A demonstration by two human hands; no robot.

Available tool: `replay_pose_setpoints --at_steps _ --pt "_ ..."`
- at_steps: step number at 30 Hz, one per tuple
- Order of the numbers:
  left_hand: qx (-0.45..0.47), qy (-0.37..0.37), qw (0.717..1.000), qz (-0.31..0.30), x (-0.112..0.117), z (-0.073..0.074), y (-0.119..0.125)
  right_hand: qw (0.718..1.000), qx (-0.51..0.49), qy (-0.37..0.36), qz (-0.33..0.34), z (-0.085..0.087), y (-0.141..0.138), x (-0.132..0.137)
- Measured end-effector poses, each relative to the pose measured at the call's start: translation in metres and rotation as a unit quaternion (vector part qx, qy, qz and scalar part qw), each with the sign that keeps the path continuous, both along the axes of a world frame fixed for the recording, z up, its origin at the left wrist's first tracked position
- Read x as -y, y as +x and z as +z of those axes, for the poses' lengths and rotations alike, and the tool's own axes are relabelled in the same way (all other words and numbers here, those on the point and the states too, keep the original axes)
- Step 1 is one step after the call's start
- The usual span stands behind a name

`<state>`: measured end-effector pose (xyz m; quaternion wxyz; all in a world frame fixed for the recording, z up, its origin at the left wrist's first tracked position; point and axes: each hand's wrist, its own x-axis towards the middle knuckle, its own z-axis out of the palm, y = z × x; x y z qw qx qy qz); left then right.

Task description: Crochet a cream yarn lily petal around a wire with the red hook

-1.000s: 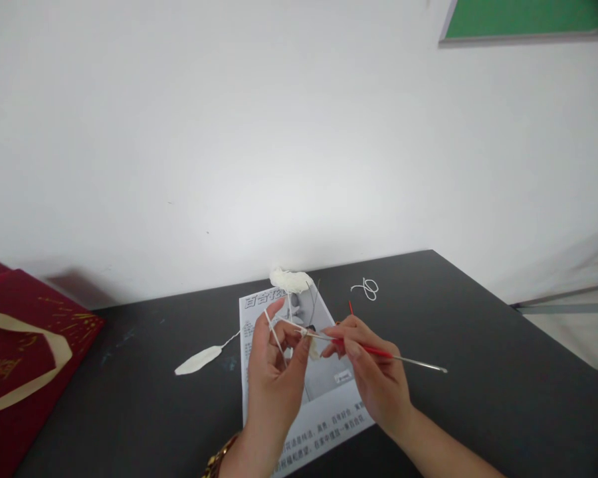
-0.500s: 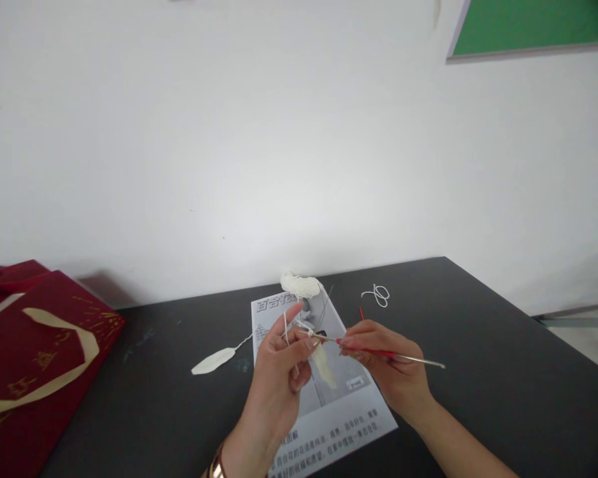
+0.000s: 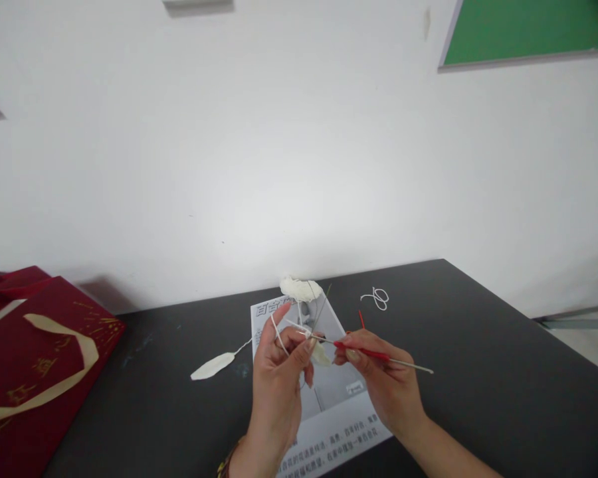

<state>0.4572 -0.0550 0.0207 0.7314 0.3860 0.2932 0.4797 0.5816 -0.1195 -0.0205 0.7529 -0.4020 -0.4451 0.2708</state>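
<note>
My left hand [image 3: 280, 385] pinches a small white crochet piece [image 3: 321, 356] between thumb and fingers, and part of it hangs below them. White yarn [image 3: 278, 335] loops over the raised index finger. In my right hand [image 3: 389, 385], a double-ended crochet hook [image 3: 373, 354] with a red grip lies across the fingers. Its front tip meets the work at the left fingertips; the exact stitch is too small to make out. A printed sheet [image 3: 329, 431] lies beneath both hands. Behind them is a bundle of off-white yarn [image 3: 299, 289].
A finished white petal-shaped piece [image 3: 213, 366] with a yarn tail lies left of the sheet. Back right is a loose loop of white string [image 3: 379, 299], near a thin red stick [image 3: 361, 319]. A dark red gift bag [image 3: 34, 358] stands on the black table [image 3: 483, 372] at far left.
The right hand and hook have shifted slightly left and down, with the hook's rear end lower. The hanging crochet piece is drawn up closer to the left fingers. The view has tilted slightly.
</note>
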Motion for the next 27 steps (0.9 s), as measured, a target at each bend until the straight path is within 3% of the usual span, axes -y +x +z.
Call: replay_pose_setpoints --at_steps 9,13,17,27 --pt "-0.007 0.071 0.997 0.022 0.000 -0.011 0.002 0.987 -0.156 -0.044 0.018 -0.004 -0.006 -0.002" --pt "-0.012 0.071 0.997 0.031 -0.001 -0.014 0.001 0.997 -0.077 -0.028 0.003 0.000 -0.005 0.000" --pt "0.018 0.023 1.000 0.011 0.000 -0.014 0.001 1.000 0.004 -0.006 -0.030 0.005 -0.005 0.003" --pt "0.067 -0.076 0.995 -0.011 0.003 -0.008 0.003 0.996 0.065 0.023 -0.062 0.008 -0.006 0.003"
